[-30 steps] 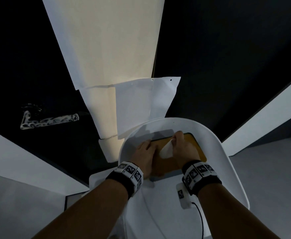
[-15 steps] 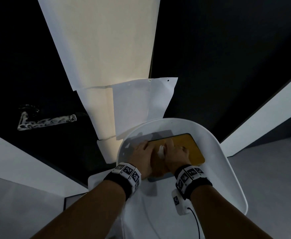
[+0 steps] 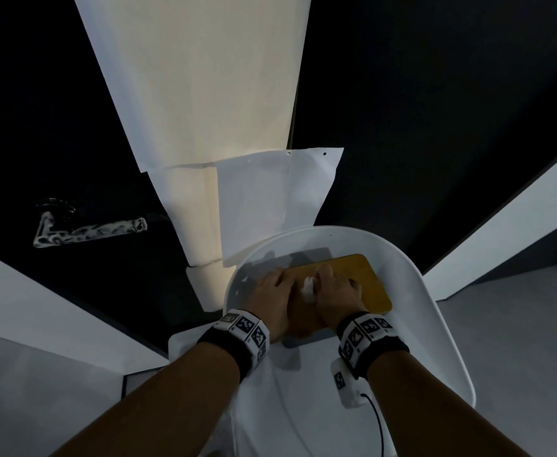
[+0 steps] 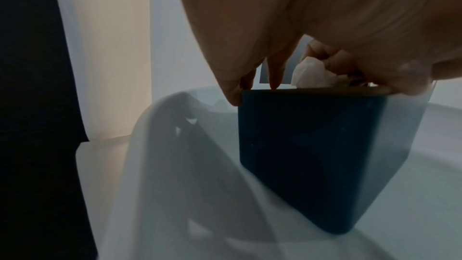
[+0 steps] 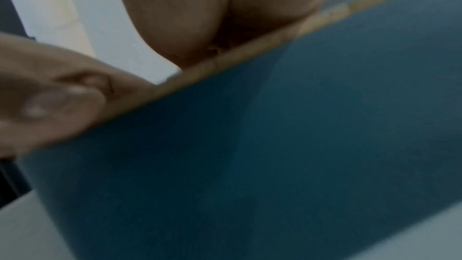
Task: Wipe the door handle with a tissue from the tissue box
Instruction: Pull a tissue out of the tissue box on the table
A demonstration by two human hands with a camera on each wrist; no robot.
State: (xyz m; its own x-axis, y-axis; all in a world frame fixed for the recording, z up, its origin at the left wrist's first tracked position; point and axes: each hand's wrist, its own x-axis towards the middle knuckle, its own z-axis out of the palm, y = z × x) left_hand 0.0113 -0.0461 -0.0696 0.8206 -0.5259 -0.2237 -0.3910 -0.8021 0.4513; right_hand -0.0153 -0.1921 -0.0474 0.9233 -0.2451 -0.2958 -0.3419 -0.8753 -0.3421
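A tissue box with a wooden lid (image 3: 362,282) and dark blue sides (image 4: 312,155) (image 5: 275,155) stands on a white chair seat. My left hand (image 3: 273,291) lies on the lid's left end, its straight fingertips (image 4: 275,78) pressing at the far edge. My right hand (image 3: 333,290) sits on the middle of the lid and pinches a crumpled white tissue (image 3: 308,286) (image 4: 310,74) that sticks up from the box. The silver lever door handle (image 3: 89,230) is on the dark door at the far left, well away from both hands.
The white chair (image 3: 435,324) has a curved back rim close behind the box. Cream paper (image 3: 204,77) and a white sheet (image 3: 270,192) hang on the dark door above the chair. Grey floor (image 3: 517,324) lies to the right.
My right hand has dropped lower onto the lid and shifted slightly left. Less of the tissue shows than a second ago. The left hand has stayed on the box.
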